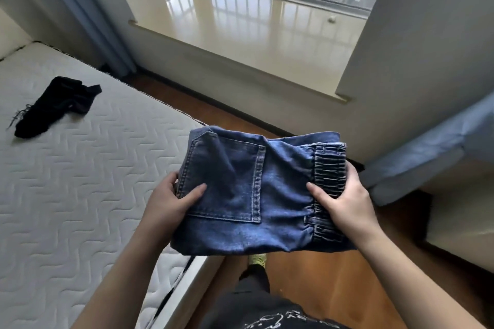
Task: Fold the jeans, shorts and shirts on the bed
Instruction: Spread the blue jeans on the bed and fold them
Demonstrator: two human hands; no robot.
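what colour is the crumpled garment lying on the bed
Black garment, with frayed threads at one end; seen in the head view.

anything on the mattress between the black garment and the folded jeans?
No. In the head view only bare quilted mattress lies between the black garment and the folded jeans, which both hands hold off the bed's corner.

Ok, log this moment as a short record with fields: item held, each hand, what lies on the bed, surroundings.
item held: folded blue jeans, pocket side up, held off the bed
left hand: left hand grips the jeans' left edge, thumb on top
right hand: right hand grips the elastic waistband end
on bed: crumpled black garment on the white mattress
surroundings: bay window sill, wood floor
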